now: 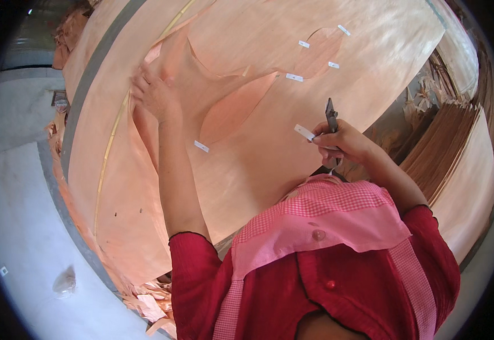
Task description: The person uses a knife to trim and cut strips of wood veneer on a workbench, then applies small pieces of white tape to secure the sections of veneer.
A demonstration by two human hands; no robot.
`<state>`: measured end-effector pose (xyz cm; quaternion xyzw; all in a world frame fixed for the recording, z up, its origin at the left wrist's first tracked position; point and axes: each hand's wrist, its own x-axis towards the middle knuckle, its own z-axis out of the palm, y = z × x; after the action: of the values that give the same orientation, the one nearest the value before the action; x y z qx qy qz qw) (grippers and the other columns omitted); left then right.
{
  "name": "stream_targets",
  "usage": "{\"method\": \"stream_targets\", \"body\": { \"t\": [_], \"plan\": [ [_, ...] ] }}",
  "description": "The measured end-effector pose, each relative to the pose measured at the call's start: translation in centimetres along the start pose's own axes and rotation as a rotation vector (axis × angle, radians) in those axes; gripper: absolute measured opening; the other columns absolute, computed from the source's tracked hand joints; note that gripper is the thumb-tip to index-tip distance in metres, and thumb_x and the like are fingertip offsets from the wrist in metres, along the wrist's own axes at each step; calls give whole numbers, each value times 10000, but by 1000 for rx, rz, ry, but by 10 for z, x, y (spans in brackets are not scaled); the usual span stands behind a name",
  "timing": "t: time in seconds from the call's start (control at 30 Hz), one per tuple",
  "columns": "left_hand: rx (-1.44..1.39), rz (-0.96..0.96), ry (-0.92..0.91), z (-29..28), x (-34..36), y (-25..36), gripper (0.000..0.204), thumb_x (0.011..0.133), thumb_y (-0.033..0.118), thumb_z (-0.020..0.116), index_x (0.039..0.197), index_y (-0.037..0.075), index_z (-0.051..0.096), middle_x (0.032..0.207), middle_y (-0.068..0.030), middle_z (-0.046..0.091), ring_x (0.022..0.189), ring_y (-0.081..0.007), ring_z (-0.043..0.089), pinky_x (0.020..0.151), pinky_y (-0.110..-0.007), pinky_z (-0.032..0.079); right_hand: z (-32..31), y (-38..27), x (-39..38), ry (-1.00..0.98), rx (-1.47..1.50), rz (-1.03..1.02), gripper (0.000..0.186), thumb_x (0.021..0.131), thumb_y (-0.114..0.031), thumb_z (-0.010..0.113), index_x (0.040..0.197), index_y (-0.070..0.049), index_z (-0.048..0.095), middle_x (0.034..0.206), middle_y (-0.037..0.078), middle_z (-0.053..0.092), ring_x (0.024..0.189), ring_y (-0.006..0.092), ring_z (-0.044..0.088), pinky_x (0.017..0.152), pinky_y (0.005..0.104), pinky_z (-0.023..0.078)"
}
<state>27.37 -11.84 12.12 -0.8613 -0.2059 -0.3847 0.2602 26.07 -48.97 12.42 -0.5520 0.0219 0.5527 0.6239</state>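
Note:
A large, thin sheet of tan wood veneer (241,181) lies in front of me, torn and rippled in its left part. My left hand (157,95) rests on the raised, torn edge there, fingers spread and slightly blurred. Beside it a pointed, leaf-shaped gap (238,107) shows redder wood. My right hand (343,140) is closed around a dark tool with a pointed tip (331,110); its exact kind is unclear. A short white tape strip (303,132) sticks out from the same fingers, just above the sheet. Another tape piece (201,146) sits at the gap's lower end.
Several white tape pieces (294,77) surround an oval patch (319,54) farther back. A yellow strip (108,147) runs along the left. Stacked veneer sheets (442,153) stand at right. Veneer scraps (147,303) hang at the lower left, over a pale floor (20,226).

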Motion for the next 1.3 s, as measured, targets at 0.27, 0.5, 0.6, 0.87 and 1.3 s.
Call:
{"method": "stream_targets", "body": {
  "t": [0.27, 0.5, 0.6, 0.87, 1.3],
  "plan": [
    [-767, 372, -733, -36, -138, 90, 632, 827, 370, 527, 1337, 66, 312, 1402, -93, 293, 1313, -293, 211, 1044, -480, 176, -2, 9, 6, 2, 94, 32, 226, 833, -168, 574, 946, 24, 539, 643, 79, 567, 405, 98, 439, 452, 257, 436],
    [-718, 317, -753, -30, -148, 110, 597, 850, 394, 465, 1346, 100, 309, 1414, -72, 279, 1326, -289, 186, 1064, -507, 102, -7, 6, 35, 176, -26, -16, 218, 827, -182, 585, 943, 1, 554, 679, 65, 575, 444, 93, 440, 446, 250, 414],
    [-794, 295, -719, -32, -148, 115, 556, 853, 342, 477, 1325, 83, 338, 1401, -93, 295, 1320, -295, 200, 1059, -514, 112, -7, -11, 73, 218, 17, -150, 188, 829, -170, 579, 941, -22, 550, 674, 46, 557, 463, 83, 427, 455, 235, 383],
    [-1057, 230, -676, -25, -135, 130, 483, 855, 213, 485, 1290, 35, 373, 1357, -134, 342, 1292, -315, 252, 1058, -447, 204, -22, -18, 157, 380, 94, -157, 183, 790, -146, 621, 864, 15, 574, 639, 68, 547, 455, 111, 452, 417, 243, 389],
    [-919, 459, -672, -20, -117, 144, 450, 874, 219, 446, 1300, 88, 386, 1391, -91, 310, 1274, -282, 288, 1050, -408, 222, -32, -59, 137, 321, -1139, -155, 146, 761, -135, 610, 717, 3, 594, 549, 82, 591, 462, 142, 554, 413, 281, 405]
  ]
}}
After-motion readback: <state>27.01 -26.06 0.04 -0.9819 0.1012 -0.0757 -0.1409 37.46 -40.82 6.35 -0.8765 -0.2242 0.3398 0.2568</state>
